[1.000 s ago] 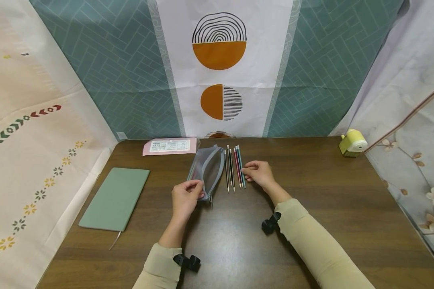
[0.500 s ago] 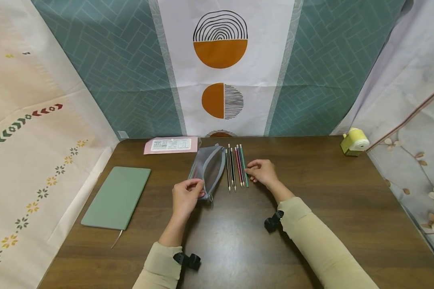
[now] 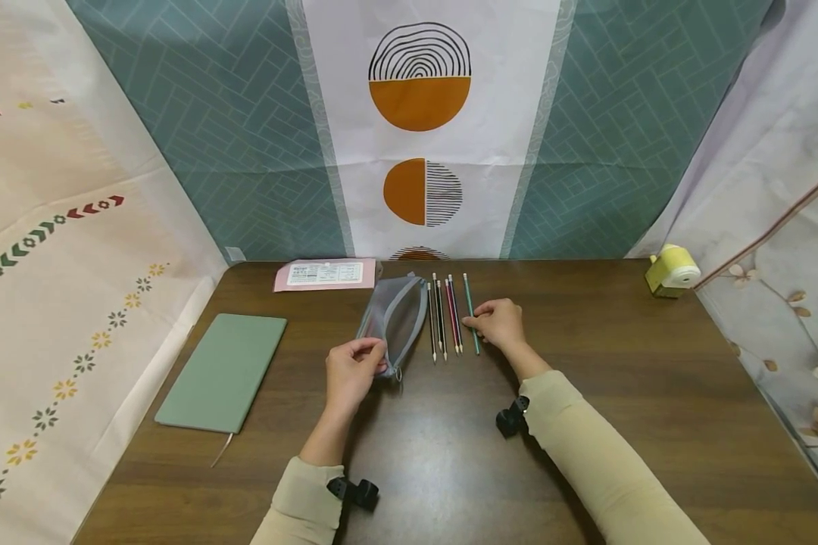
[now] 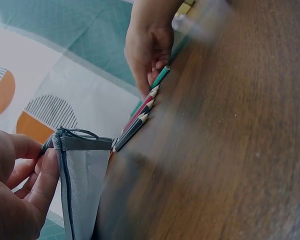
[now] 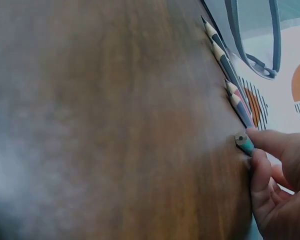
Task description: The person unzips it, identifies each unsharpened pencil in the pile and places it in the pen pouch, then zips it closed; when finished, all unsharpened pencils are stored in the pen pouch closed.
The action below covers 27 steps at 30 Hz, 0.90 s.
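My left hand (image 3: 351, 372) pinches the near corner of a grey mesh zip pouch (image 3: 401, 322), whose zipper gapes; in the left wrist view, thumb and finger hold the pouch (image 4: 82, 175) by its edge. A teal pencil (image 3: 469, 294) lies just right of a row of several pencils (image 3: 439, 322), with a small gap between. My right hand (image 3: 499, 325) has this teal pencil between thumb and fingers. Its near end is flat, as the teal pencil (image 5: 246, 145) shows in the right wrist view. The dark and red pencils (image 5: 224, 62) beside it have sharpened points.
On the left lies a green notebook (image 3: 221, 371) with a ribbon. A pink packet (image 3: 323, 274) with a white label is at the table's back edge. A yellow-green pencil sharpener (image 3: 671, 271) stands at the back right. Patterned cloths hang behind and at the sides.
The teal pencil has come away from the row and shifted a little to the right with my right hand. My left hand stays on the pouch.
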Each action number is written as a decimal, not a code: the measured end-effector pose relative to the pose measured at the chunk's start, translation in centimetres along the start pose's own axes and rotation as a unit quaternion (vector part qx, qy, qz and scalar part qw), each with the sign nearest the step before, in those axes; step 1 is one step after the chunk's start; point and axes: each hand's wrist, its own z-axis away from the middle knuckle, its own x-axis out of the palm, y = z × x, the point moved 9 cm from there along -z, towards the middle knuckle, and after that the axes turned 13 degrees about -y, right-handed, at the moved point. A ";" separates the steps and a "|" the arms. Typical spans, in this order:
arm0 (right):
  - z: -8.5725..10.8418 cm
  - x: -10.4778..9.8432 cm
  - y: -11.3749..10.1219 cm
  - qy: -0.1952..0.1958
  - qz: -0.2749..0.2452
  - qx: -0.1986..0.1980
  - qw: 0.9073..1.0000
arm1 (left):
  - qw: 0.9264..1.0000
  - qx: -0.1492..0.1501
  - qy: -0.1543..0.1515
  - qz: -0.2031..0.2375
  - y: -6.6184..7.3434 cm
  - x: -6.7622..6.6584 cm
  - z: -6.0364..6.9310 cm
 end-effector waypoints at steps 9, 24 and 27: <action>0.2 -0.5 0.4 -0.008 0.008 0.021 1.000 | 1.000 0.019 -0.003 0.018 0.2 0.2 0.2; 0.0 -0.6 0.8 -0.035 0.056 0.010 0.998 | 1.000 -0.007 -0.011 0.011 0.0 0.3 0.3; -0.1 -0.9 1.4 -0.039 0.000 0.006 0.999 | 1.000 -0.007 -0.019 0.005 1.4 0.5 0.8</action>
